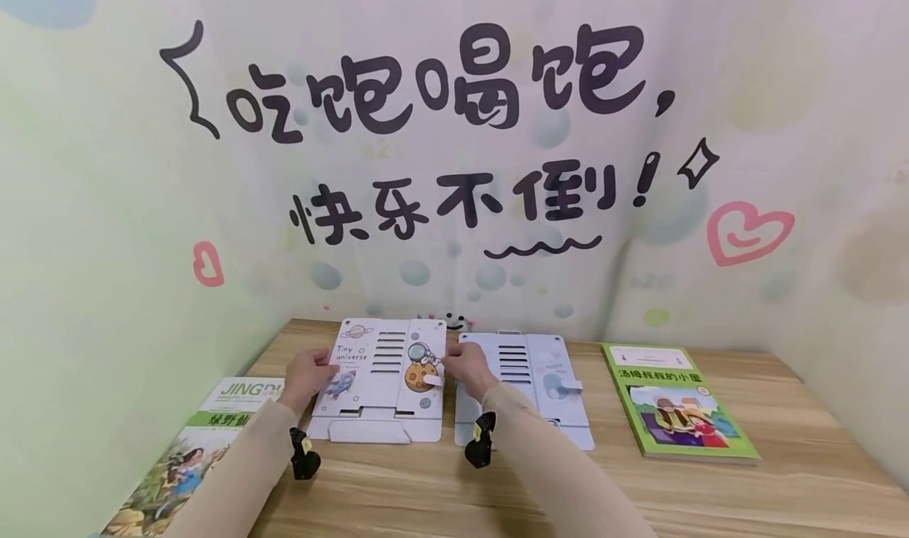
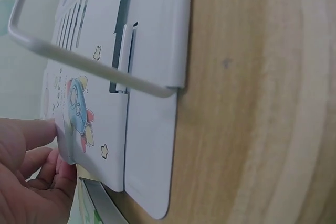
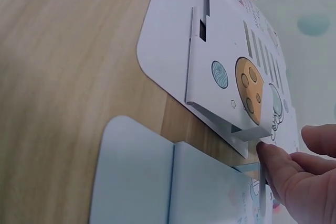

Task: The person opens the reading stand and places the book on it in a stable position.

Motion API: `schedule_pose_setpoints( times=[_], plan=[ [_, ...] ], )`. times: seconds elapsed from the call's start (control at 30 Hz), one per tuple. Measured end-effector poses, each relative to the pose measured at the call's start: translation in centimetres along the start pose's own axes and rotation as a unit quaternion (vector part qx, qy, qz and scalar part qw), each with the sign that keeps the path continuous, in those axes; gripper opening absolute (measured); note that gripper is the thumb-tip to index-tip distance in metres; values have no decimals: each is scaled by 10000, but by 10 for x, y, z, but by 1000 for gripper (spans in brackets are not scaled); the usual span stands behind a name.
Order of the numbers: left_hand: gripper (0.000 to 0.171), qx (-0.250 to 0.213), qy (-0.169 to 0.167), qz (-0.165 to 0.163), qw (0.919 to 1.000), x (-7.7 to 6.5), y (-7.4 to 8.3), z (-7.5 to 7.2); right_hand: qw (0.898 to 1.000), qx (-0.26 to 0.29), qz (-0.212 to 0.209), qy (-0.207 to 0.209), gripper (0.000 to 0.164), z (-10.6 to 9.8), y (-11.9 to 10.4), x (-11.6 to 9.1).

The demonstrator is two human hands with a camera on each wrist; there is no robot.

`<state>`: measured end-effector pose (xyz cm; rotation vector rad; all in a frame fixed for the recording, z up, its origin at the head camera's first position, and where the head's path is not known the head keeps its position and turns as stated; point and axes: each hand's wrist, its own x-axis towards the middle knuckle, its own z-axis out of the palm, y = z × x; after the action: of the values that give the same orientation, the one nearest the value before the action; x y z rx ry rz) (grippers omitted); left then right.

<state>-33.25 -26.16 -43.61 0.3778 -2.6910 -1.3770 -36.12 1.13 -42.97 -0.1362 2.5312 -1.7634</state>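
A white book stand (image 1: 387, 392) with a "Tiny universe" space print stands on the table, its slotted panel leaning back. My left hand (image 1: 308, 376) pinches its left edge; in the left wrist view the thumb (image 2: 37, 132) lies in front and curled fingers (image 2: 52, 182) are behind. At the opposite edge is my right hand (image 1: 469, 371), its fingertips right by the astronaut and orange planet. The right wrist view shows these fingers (image 3: 278, 166) beside the projecting clip (image 3: 260, 129); I cannot tell whether they grip the panel. A bent white bar (image 2: 94, 69) crosses the stand's front.
A second, pale-blue book stand (image 1: 521, 396) stands just to the right, under my right wrist. A green book (image 1: 692, 412) lies further right. Another book (image 1: 177, 463) lies at the left, partly covered by my left sleeve. The printed wall cloth (image 1: 454, 285) rises behind the table.
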Motion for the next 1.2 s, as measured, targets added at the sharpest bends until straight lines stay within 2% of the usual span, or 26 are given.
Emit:
schedule_pose_setpoints(
  times=[0.07,0.1,0.2,0.3,0.47,0.63,0.93,1.2],
  plan=[
    [51,-51,69,47,10000,-1,0,0,9998,163,14,82,5,0,-1,-4],
    [50,-96,89,65,9999,-1,0,0,9994,224,208,129,13,-1,-6,-7],
    [49,-216,198,158,9994,-3,2,0,9991,340,165,193,27,-1,-7,-11],
    [47,-348,267,177,9989,-6,3,-2,9989,407,89,215,31,0,-9,-13],
    [45,-567,364,207,9975,-8,4,-5,9970,681,158,328,29,2,-10,-12],
    [44,-798,509,388,9948,-8,3,-6,9940,967,106,497,26,4,-12,-11],
    [44,-777,496,427,9948,-16,9,-12,9938,1035,91,389,15,4,-13,-17],
    [43,-824,331,564,9945,-20,8,-21,9937,1014,-382,280,16,2,-13,-23]
  ],
)
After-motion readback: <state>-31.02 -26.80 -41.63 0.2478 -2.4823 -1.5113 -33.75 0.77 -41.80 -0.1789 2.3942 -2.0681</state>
